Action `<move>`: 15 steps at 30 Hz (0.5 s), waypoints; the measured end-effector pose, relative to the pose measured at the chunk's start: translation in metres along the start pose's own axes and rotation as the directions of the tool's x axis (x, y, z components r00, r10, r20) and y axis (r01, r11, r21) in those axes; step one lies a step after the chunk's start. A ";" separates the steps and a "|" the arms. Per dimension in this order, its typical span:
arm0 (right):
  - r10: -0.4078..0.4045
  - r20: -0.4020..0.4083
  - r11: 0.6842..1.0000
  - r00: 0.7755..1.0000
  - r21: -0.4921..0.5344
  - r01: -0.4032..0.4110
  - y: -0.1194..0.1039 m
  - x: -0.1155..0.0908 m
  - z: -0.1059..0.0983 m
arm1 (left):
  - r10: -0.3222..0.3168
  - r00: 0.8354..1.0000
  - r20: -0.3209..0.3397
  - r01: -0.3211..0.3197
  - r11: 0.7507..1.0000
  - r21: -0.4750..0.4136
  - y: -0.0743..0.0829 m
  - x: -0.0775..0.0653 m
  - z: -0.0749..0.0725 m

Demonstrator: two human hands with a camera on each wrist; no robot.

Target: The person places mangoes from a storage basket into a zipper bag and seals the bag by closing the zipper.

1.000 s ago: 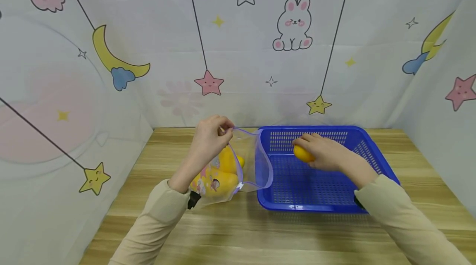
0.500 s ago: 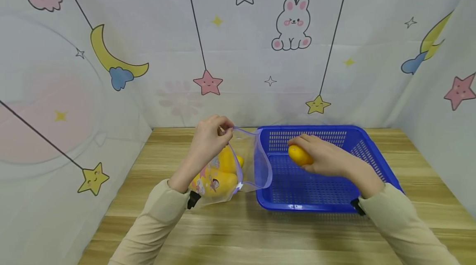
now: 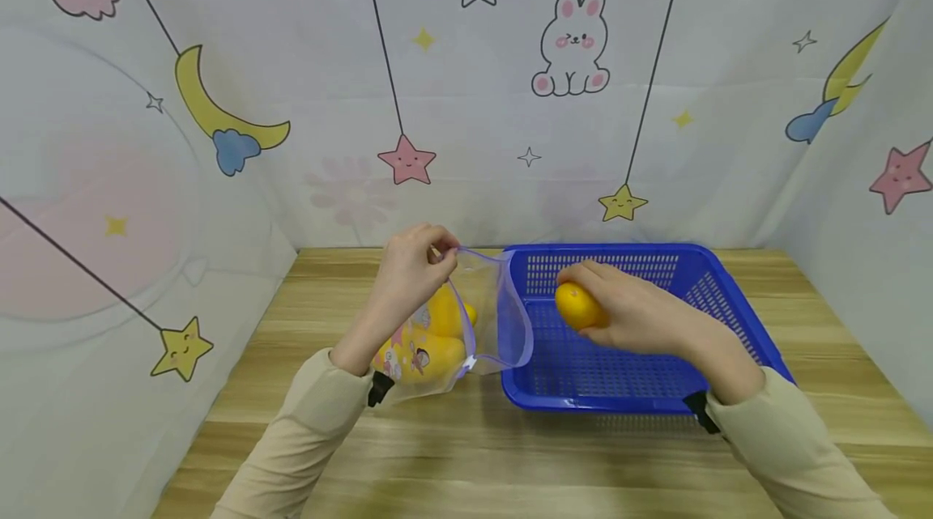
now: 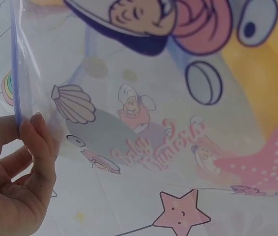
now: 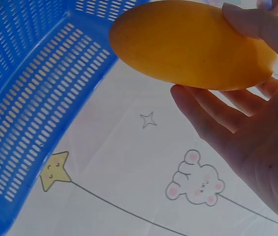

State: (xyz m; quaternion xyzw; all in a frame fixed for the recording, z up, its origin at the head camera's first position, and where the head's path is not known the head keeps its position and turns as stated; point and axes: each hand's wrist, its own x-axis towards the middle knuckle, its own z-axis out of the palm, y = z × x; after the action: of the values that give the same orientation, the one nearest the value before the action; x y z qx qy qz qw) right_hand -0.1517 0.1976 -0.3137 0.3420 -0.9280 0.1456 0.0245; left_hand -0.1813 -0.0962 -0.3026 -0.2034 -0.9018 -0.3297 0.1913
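Note:
My left hand pinches the purple-edged rim of a clear zip bag printed with cartoon figures. The bag lies on its side with its mouth spread toward the right, and a white slider sits at its lower corner. Inside it are several yellow fruits, partly covered by the prints and my forearm. In the left wrist view, thumb and finger grip the bag's edge. Above the basket, my right hand holds a smooth yellow-orange mango, its long oval shape plain in the right wrist view.
A blue plastic basket with slotted walls stands right of the bag, whose mouth overlaps its left rim. Both rest on a wood-grain table. White cloth printed with stars and rabbits hangs behind and at the sides.
My right hand has carried the mango left and slightly toward me over the basket, closer to the bag's mouth. My left hand keeps its grip on the bag's rim.

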 end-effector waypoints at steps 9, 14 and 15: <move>-0.049 -0.016 0.999 0.999 0.011 0.049 -0.019 -0.002 -0.010 | -0.012 1.000 0.001 0.012 1.000 0.000 0.000 0.000 0.000; -0.091 -0.032 0.996 0.995 0.004 0.091 -0.029 0.000 -0.013 | -0.014 1.000 -0.004 0.014 1.000 0.012 0.000 0.000 -0.001; -0.101 -0.035 0.995 0.994 0.000 0.101 -0.031 0.000 -0.013 | -0.013 1.000 -0.005 0.013 1.000 0.014 0.000 0.000 -0.001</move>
State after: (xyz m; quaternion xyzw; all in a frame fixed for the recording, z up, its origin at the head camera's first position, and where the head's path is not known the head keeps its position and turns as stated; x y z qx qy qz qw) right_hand -0.1328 0.1790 -0.2930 0.3860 -0.9088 0.1509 0.0478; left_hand -0.1807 -0.0965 -0.3019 -0.1952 -0.9050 -0.3252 0.1929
